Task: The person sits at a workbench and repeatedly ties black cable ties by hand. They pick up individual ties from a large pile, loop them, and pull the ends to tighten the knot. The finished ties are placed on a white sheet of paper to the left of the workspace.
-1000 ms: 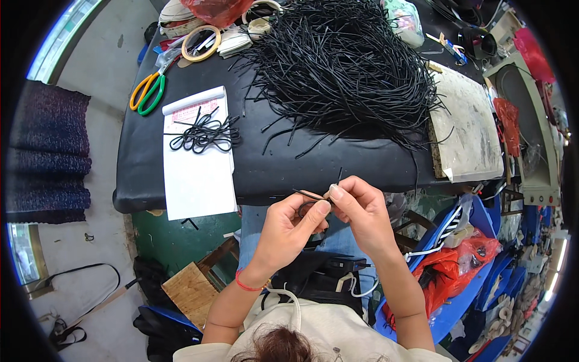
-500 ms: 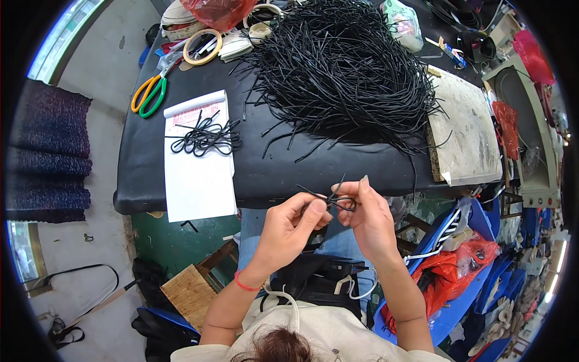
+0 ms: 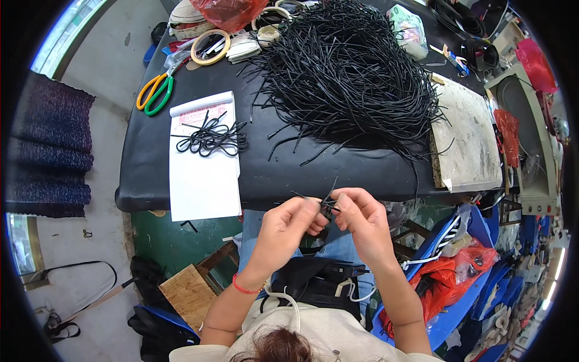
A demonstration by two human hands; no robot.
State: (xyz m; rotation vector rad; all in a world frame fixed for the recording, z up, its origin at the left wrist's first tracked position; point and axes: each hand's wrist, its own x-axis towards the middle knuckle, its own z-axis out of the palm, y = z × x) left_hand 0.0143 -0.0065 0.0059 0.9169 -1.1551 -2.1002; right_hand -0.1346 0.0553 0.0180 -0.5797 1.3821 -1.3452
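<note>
Both hands are up close together just off the near edge of the black surface (image 3: 151, 181), pinched on one short black cord (image 3: 327, 202). The left hand (image 3: 289, 226) and right hand (image 3: 362, 220) nearly touch, fingertips clamped on the cord's middle, with its ends poking up between them. Looks like a loop or knot in there, but it's too small to tell.

My take on the cord: super light, thin, soft and floppy with a bit of spring, probably slightly slick like a rubbery or waxed lace. Nothing fragile about it. A fingertip pinch right beside the crossing seems the way to hold it; grab further out and it'd likely just flop.

The big cord pile (image 3: 350, 78) sits further back on the surface, well apart from the hands. A small bunch (image 3: 211, 139) of looped cords lies on a white notepad (image 3: 202, 181) to the left, with scissors (image 3: 154, 90) and a tape roll (image 3: 210, 47) beyond.
</note>
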